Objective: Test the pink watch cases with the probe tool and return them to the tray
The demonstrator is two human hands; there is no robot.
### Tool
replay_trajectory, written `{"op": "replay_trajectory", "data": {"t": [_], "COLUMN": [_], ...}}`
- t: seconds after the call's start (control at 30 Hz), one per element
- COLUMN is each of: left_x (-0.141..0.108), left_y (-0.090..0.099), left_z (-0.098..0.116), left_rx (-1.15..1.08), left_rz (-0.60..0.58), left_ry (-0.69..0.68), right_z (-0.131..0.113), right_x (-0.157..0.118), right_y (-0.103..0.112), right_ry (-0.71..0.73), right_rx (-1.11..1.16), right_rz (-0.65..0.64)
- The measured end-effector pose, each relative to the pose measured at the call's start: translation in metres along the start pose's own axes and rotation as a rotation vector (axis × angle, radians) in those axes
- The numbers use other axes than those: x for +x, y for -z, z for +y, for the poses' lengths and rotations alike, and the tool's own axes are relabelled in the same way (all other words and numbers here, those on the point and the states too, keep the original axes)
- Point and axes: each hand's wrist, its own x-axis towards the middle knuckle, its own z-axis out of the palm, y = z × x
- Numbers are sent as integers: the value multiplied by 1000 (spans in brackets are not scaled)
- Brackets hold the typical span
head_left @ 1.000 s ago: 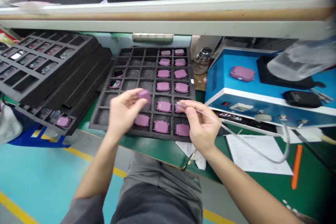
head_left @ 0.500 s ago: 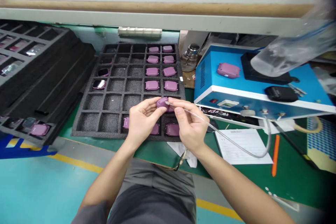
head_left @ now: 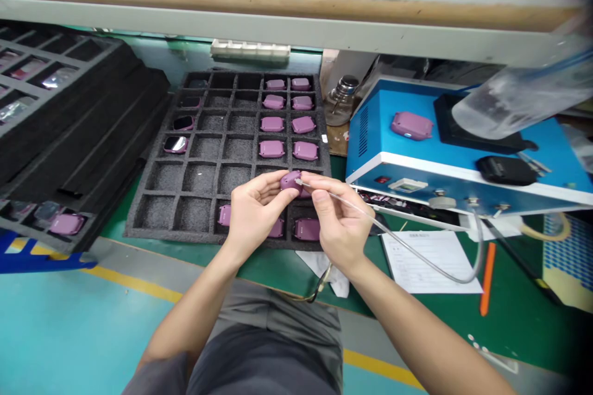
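Note:
Between its thumb and fingers my left hand [head_left: 252, 207] pinches a purple watch case [head_left: 290, 181] above the front part of a dark foam tray [head_left: 157, 207]. My right hand [head_left: 340, 219] grips the end of a clear thin tube [head_left: 393, 237], and the tube's tip touches or nearly touches the case's side; which of the two I cannot tell. More purple watch cases [head_left: 272, 149] sit in the tray's right columns, some partly covered by my hands. A few with dark screens, such as one watch [head_left: 176, 144], lie in the left column.
A blue machine [head_left: 370, 148] stands at the right, with another purple case [head_left: 412, 126] and a plastic bag on top. Stacked foam trays [head_left: 92, 117] rise at the left. A printed sheet [head_left: 430, 262] and an orange stick [head_left: 487, 278] lie on the green bench. A shelf runs overhead.
The view has shifted slightly. Both hands keep the same grip, with the tube's tip still at the purple watch case.

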Motion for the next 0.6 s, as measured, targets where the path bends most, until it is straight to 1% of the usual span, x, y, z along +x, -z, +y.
{"op": "replay_trajectory", "data": {"t": [0.37, 0.6], "left_x": [0, 0], "left_y": [0, -1], "left_z": [0, 1], "left_rx": [-35, 2], "left_rz": [-10, 9], "left_ry": [-15, -2], "right_z": [3, 3], "right_x": [0, 1], "right_y": [1, 1], "right_ry": [14, 16], "right_rx": [19, 21], "right_rz": [-9, -16]}}
